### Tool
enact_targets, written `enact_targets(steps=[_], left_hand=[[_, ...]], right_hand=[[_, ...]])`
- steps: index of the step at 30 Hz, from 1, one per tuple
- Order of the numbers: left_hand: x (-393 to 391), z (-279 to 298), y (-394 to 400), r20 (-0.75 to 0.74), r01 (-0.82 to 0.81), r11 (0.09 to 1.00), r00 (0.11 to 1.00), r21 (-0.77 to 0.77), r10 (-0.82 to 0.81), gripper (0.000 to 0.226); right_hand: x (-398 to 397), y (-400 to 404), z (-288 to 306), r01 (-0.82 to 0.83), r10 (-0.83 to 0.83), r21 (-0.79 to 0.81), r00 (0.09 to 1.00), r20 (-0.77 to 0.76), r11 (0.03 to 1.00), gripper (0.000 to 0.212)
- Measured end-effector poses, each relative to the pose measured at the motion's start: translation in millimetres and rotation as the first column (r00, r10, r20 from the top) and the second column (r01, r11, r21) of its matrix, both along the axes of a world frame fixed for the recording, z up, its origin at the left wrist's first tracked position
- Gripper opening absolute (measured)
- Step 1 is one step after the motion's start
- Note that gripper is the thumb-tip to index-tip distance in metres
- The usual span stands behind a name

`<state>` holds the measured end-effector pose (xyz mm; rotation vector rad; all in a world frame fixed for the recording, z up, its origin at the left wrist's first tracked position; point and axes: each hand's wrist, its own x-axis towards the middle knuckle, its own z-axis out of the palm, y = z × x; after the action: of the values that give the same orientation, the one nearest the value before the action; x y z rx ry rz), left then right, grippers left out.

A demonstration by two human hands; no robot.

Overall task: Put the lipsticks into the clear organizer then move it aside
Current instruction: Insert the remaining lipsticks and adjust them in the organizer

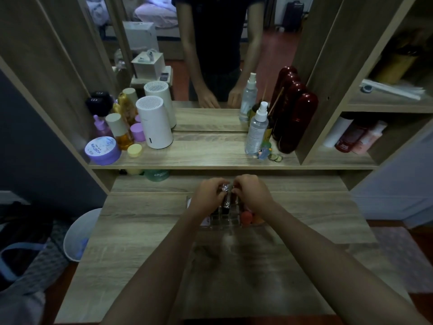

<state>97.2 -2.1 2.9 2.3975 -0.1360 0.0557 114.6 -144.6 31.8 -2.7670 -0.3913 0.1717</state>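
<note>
Both hands (pixel 230 195) crowd lipstick (pixel 225 192) over organizer (pixel 230 219)

The wood-grain worktop (pixel 145 249) carried the clear organizer (pixel 230 221) near its far middle, with most of the near surface bare. A green jar (pixel 157 175) and a pale yellow item (pixel 134 171) sat at the back, tucked under the raised shelf (pixel 210 156). On that shelf's left end stood a purple tin (pixel 102 150), a yellow lid (pixel 135 150), an amber bottle (pixel 120 132) and a white cylinder (pixel 154 123). On its right end stood a clear spray bottle (pixel 256 130), just beside a dark red bottle (pixel 296 124), with a small figurine (pixel 264 151) in front.
</note>
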Motion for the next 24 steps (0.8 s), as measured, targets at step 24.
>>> enact_targets(steps=[24], left_hand=[[-19, -4, 35, -0.004, -0.098, 0.992, 0.995, -0.084, 0.098, 0.034]], right_hand=[[-21, -21, -4, 0.018, -0.042, 0.109, 0.974, 0.223, 0.994, 0.017]])
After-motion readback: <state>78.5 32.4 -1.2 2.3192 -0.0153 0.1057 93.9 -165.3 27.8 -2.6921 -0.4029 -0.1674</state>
